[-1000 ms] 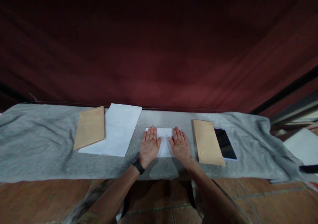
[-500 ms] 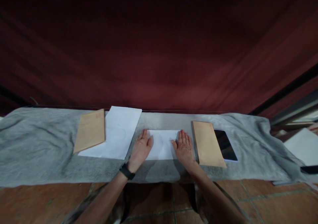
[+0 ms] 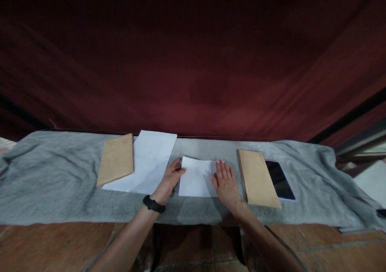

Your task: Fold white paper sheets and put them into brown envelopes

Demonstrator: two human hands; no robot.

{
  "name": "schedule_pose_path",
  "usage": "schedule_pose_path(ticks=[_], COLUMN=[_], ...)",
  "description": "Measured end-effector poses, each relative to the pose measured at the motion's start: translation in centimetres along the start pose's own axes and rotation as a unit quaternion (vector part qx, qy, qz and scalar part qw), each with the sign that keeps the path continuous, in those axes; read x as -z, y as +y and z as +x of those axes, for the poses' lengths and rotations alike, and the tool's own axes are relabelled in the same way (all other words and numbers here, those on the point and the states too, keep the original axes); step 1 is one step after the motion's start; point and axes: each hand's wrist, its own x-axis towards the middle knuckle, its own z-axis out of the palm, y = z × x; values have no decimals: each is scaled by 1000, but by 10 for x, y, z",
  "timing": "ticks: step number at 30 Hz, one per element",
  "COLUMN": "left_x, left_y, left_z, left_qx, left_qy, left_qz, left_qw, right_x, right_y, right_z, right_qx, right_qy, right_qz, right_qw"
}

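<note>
A folded sheet of white paper (image 3: 196, 179) lies in front of me on the grey cloth. At its left edge my left hand (image 3: 171, 178), with a dark band on the wrist, pinches the paper between thumb and fingers; that edge looks slightly raised. My right hand (image 3: 225, 182) lies flat with fingers stretched out over the right end of the paper, pressing it down and covering its right edge. Left of my left hand rest larger white sheets (image 3: 152, 155), partly under a brown envelope (image 3: 116, 159). More brown envelopes (image 3: 259, 179) lie just right of my right hand.
A dark-screened tablet (image 3: 280, 179) sits partly beneath the right-hand envelopes. The grey cloth (image 3: 60, 175) covers the long narrow surface and is wrinkled at both ends. A dark red curtain (image 3: 193, 83) hangs behind it. Brown floor tiles (image 3: 60, 244) show below.
My left hand has gone from lying flat on the paper to pinching its left edge. My right hand stays flat on the right end. The view has shifted slightly.
</note>
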Motion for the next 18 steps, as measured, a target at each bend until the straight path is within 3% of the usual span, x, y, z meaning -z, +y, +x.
schedule_pose_path(ticks=[6,8,11,13,17,18], left_x=[-10,-15,-21,-25,-34,-38], left_y=[19,24,30,30,20,16], left_z=[-10,-12,-15,-17,-28,-31], left_qx=[8,13,23,46,85,85], left_qy=[-15,-46,-119,-157,-133,-145], left_qz=[-90,-121,-185,-226,-191,-175], left_qw=[996,991,975,960,969,970], right_x=[20,22,28,36,52,53], right_y=[-38,-45,-41,-32,-18,-16], right_z=[-13,-14,-7,4,25,28], right_qx=[167,155,69,-7,-173,-195], right_qy=[-69,-59,-28,3,106,114], right_qz=[122,147,263,392,603,626], right_qw=[976,975,962,920,772,747])
